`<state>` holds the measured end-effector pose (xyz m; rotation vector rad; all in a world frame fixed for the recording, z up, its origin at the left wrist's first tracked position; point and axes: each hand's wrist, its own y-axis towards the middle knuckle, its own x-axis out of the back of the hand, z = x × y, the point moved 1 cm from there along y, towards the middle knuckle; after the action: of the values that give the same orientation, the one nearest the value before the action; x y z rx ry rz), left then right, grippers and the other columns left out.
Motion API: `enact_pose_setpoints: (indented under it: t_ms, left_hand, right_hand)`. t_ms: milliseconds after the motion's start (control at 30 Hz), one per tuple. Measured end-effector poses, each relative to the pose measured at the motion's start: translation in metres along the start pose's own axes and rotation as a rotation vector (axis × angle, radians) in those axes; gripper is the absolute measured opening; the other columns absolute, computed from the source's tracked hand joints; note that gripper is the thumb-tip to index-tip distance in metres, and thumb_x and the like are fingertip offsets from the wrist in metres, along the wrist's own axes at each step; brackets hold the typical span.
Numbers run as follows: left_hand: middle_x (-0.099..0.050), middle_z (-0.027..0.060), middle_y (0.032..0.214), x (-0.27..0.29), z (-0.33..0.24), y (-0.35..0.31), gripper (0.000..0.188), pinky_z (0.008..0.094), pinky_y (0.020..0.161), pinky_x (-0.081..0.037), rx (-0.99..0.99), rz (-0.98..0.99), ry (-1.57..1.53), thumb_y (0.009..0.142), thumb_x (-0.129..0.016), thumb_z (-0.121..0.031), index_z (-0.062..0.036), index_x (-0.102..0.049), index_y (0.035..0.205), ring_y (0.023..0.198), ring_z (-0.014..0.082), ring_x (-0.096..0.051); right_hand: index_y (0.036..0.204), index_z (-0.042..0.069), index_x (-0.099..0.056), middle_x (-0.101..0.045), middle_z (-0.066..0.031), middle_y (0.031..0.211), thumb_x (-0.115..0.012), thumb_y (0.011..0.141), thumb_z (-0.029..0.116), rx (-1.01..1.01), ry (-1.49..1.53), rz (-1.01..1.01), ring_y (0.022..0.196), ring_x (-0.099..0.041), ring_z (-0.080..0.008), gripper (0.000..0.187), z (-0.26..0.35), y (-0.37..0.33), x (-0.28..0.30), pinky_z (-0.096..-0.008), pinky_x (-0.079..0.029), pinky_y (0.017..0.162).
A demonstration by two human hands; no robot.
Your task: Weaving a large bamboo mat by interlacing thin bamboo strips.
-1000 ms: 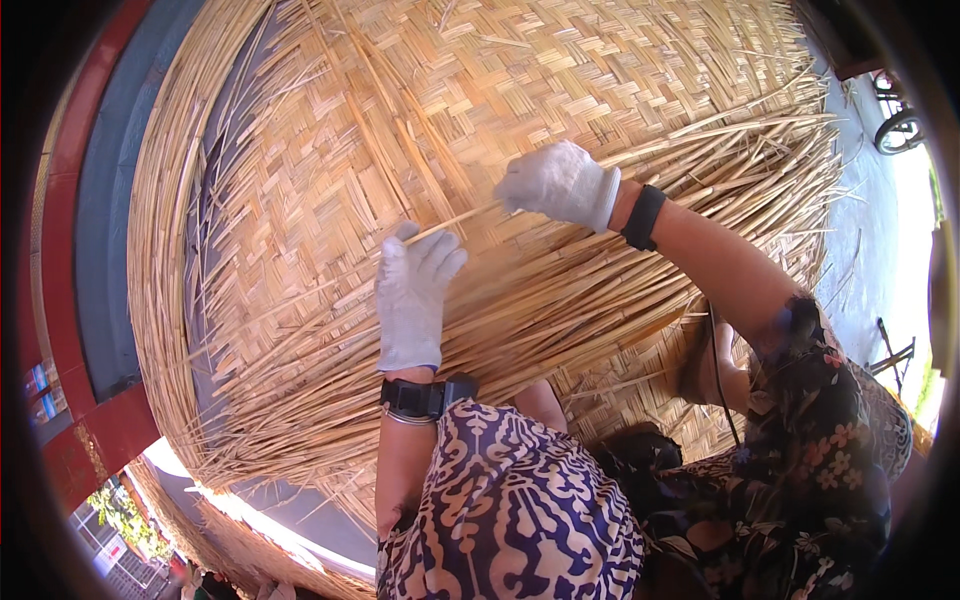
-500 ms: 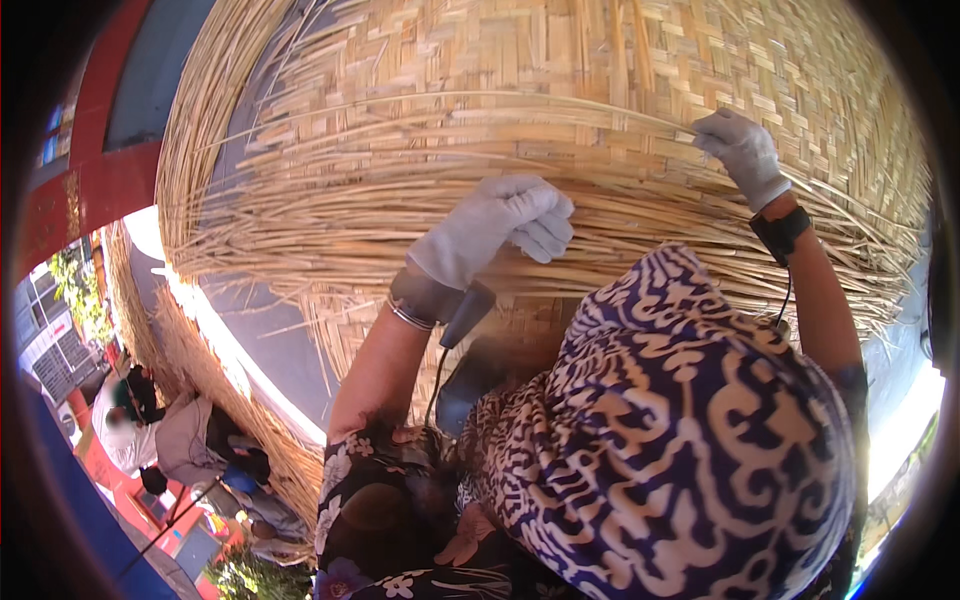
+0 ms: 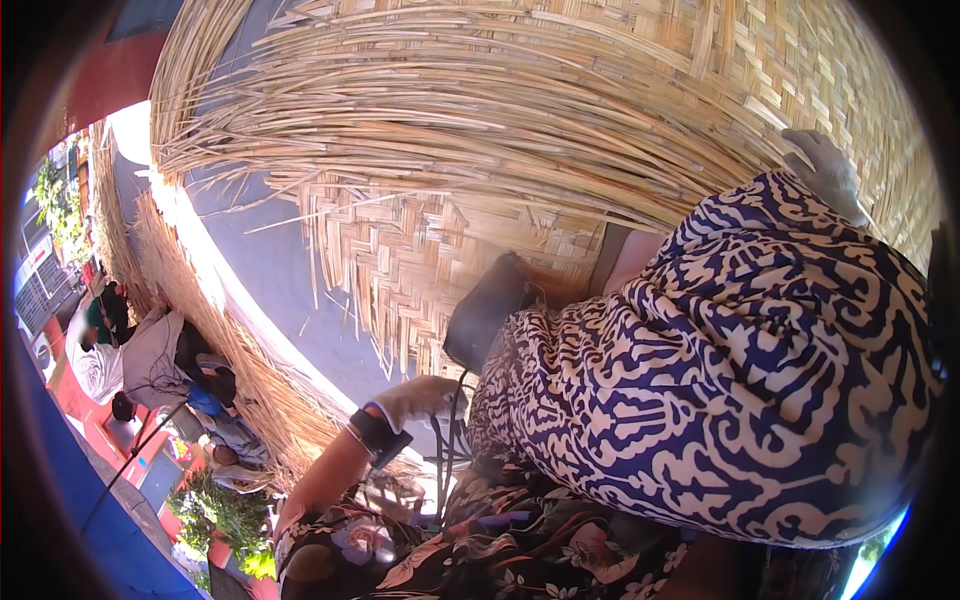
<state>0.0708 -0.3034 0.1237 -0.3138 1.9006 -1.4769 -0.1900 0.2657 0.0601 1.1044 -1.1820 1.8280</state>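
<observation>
A band of long dry straw stalks [image 3: 430,120] lies across a woven bamboo mat [image 3: 400,250]. My right hand [image 3: 828,178], in a pale grey glove, is at the right end of the stalks. Patterned navy and cream cloth [image 3: 700,390] covers its wrist, and its grip is unclear. My left hand [image 3: 418,398], gloved too with a black band at the wrist, is down by my clothing, beside a thin black cable [image 3: 440,460]. Its fingertips are hidden, so I cannot make out anything held.
More straw stands in a bundle [image 3: 190,80] at the far left. Beyond the white edge lies a thatch-like straw strip [image 3: 230,340], with people [image 3: 150,360] seated behind it. A dark rounded shape [image 3: 487,312] sits on the mat's near side.
My left hand has come down from the straw towards my body. The right hand has shifted right and slightly down. The view has tilted, and the patterned cloth covers more of the right side.
</observation>
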Motion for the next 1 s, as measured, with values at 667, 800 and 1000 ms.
enact_pose_setpoints:
  t_ms: [667, 800, 1000]
  left_hand:
    - [-0.055, 0.0145, 0.117, -0.102, 0.077, 0.036, 0.045, 0.0399, 0.085, -0.046, -0.309, -0.261, -1.59, 0.088, -0.052, -0.037, -0.0105, -0.048, 0.125, 0.103, 0.0264, -0.055]
    - [-0.056, 0.0141, 0.115, -0.105, 0.08, 0.011, 0.043, 0.0392, 0.085, -0.046, -0.281, -0.353, -1.549, 0.088, -0.052, -0.036, -0.0103, -0.05, 0.123, 0.102, 0.0255, -0.055]
    - [-0.058, 0.0135, 0.113, -0.085, 0.066, 0.019, 0.04, 0.0382, 0.083, -0.046, -0.259, -0.261, -1.383, 0.089, -0.052, -0.034, -0.01, -0.052, 0.12, 0.1, 0.0241, -0.056]
  right_hand:
    - [0.109, 0.013, -0.058, -0.061, -0.0111, 0.099, -0.06, 0.083, 0.023, -0.035, -0.041, 0.105, 0.091, -0.058, -0.0273, 0.028, -0.002, -0.055, 0.031, -0.0352, -0.047, 0.078]
    - [0.108, 0.012, -0.059, -0.061, -0.0113, 0.099, -0.06, 0.083, 0.023, 0.005, 0.056, 0.094, 0.091, -0.059, -0.0274, 0.028, 0.006, -0.037, -0.002, -0.0352, -0.047, 0.078]
    - [0.108, 0.012, -0.059, -0.061, -0.0116, 0.098, -0.061, 0.082, 0.022, -0.03, 0.033, 0.112, 0.091, -0.059, -0.0276, 0.028, 0.003, -0.051, 0.011, -0.0353, -0.047, 0.078]
